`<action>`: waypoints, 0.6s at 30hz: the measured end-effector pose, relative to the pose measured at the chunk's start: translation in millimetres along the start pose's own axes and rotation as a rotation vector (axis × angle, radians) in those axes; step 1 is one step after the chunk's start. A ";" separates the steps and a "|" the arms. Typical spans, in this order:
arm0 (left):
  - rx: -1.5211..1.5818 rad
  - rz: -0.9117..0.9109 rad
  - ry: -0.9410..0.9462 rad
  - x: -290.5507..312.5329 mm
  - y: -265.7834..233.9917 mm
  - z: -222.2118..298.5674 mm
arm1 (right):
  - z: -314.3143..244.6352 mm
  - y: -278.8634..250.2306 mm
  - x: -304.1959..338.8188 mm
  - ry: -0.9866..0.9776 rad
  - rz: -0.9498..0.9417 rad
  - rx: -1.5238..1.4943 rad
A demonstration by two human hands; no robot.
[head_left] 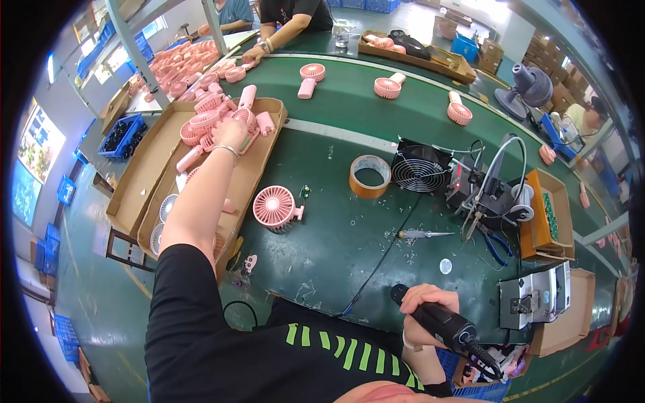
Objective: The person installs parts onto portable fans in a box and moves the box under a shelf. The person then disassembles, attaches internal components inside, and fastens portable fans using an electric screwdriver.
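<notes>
My left hand (230, 133) reaches into a cardboard tray (270, 111) at the left, down among pink handheld fans (203, 121). Its fingertips are lost among the fans, so their grip is hidden. Wrapped in my right hand (430, 302) is a black electric screwdriver (443, 326), its nose pointing up and left over the near table edge. A pink fan head (274, 206) lies on the green table beside the tray. A small green circuit board (305, 192) sticks out at its right side.
Tape roll (369, 176), black cooling fan (422, 166), soldering stand (480, 188), small screwdriver (424, 234) and blue-handled pliers (496, 247) are on the table. A grey dispenser (535, 295) stands right. Beyond runs a green conveyor (349, 87) carrying pink fans; a co-worker's hand (254, 55) is across it.
</notes>
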State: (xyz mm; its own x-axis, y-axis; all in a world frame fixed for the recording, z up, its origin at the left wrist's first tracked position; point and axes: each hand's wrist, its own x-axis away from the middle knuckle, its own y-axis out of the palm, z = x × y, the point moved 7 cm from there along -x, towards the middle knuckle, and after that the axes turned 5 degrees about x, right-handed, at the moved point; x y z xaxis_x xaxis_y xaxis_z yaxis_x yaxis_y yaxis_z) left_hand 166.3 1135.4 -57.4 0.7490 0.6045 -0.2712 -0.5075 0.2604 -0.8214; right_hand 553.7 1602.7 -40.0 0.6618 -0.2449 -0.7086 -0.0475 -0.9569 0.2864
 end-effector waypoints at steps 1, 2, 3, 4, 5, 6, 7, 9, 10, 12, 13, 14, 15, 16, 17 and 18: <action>-0.092 -0.137 0.049 -0.1 8.4 4.7 | 0.5 -0.8 -0.9 0.001 0.005 -0.002; -0.098 -0.145 0.055 4.6 2.7 14.6 | 1.8 -0.7 -0.8 0.020 0.008 0.003; -0.100 -0.180 0.015 7.0 -2.3 24.0 | 3.1 -0.8 -0.2 0.039 0.010 0.007; -0.099 -0.205 -0.029 8.1 -8.4 28.5 | 6.2 -1.8 -1.3 0.077 0.000 0.013; -0.166 -0.212 0.017 5.4 -3.9 26.7 | 6.7 -1.5 -1.7 0.077 0.001 0.010; -0.177 -0.220 0.039 11.0 -3.0 24.3 | 8.9 -1.9 -1.8 0.102 0.014 -0.014; -0.184 -0.233 0.072 21.5 1.0 27.5 | 10.7 -4.1 -2.5 0.123 0.034 -0.029; -0.045 -0.245 0.113 32.7 4.2 26.7 | 10.2 -5.7 -3.4 0.126 0.055 -0.032; -0.024 -0.186 0.148 36.7 5.0 25.6 | 8.6 -4.4 -3.2 0.099 0.027 -0.020; -0.028 -0.017 0.216 41.4 9.4 25.2 | 6.1 -2.1 -2.6 0.065 -0.011 0.030; 0.320 -0.100 0.223 22.8 16.9 12.2 | 4.3 2.1 -2.4 0.062 -0.014 0.017; 0.664 -0.176 0.223 -4.1 21.8 -8.6 | 2.1 6.2 -2.1 0.082 0.002 0.079; 0.567 -0.035 -0.092 -25.6 27.7 -52.9 | 0.0 8.0 -1.8 0.102 0.016 0.140; 0.567 -0.139 -0.052 -9.6 39.0 -20.5 | 2.3 4.4 -1.0 0.108 0.041 0.175; 0.560 -0.209 -0.022 9.3 24.5 -0.9 | 1.6 4.2 -1.1 0.112 0.045 0.159; 0.663 -0.337 -0.026 0.0 41.3 -2.3 | 1.0 4.0 -0.7 0.116 0.049 0.142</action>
State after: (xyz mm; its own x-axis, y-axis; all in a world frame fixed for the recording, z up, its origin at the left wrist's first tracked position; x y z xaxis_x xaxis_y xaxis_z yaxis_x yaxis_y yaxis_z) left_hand 146.4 1144.4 -92.4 0.9033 0.4271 -0.0396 -0.4088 0.8295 -0.3806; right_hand 552.3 1598.9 -39.0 0.7378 -0.2799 -0.6143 -0.1815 -0.9587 0.2188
